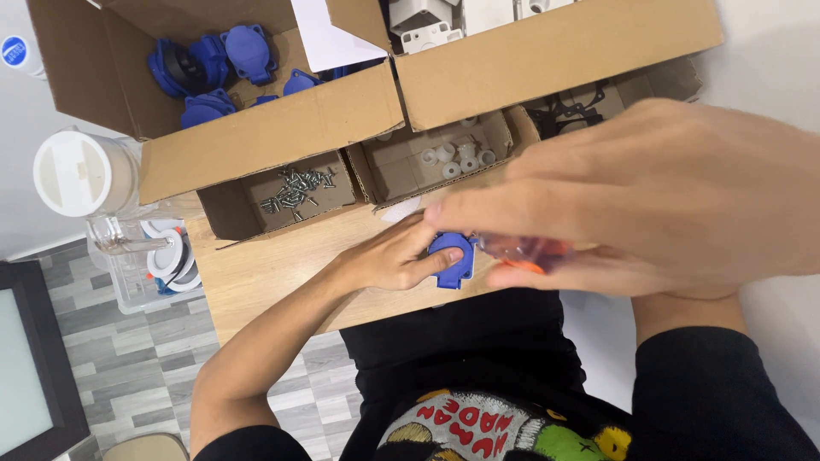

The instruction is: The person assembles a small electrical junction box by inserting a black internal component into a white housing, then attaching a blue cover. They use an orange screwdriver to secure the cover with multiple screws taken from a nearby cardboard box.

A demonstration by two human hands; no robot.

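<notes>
Surface (273, 273): a light wooden top is carrying every box, its near edge running just in front of the person's dark shirt.
Large cardboard boxes: one (256, 137) is sitting at the far left corner holding blue socket covers (205, 72); another (555, 47) is sitting at the far right holding white plastic parts (427, 26).
Small open boxes: one (282, 201) is holding loose metal screws (299, 189); the one (436, 166) beside it is holding small white round pieces (457, 156).
Right hand (649, 201): it is looming close to the camera, blurred, its fingers curled around an orange-handled tool (525, 253), apparently a screwdriver, with the tip hidden.
Left hand (393, 256): it is lying flat on the surface near the near edge, its fingers and thumb closing on the blue socket cover.
Blue socket cover (453, 256): it is resting on the surface between both hands, just under the tool.
</notes>
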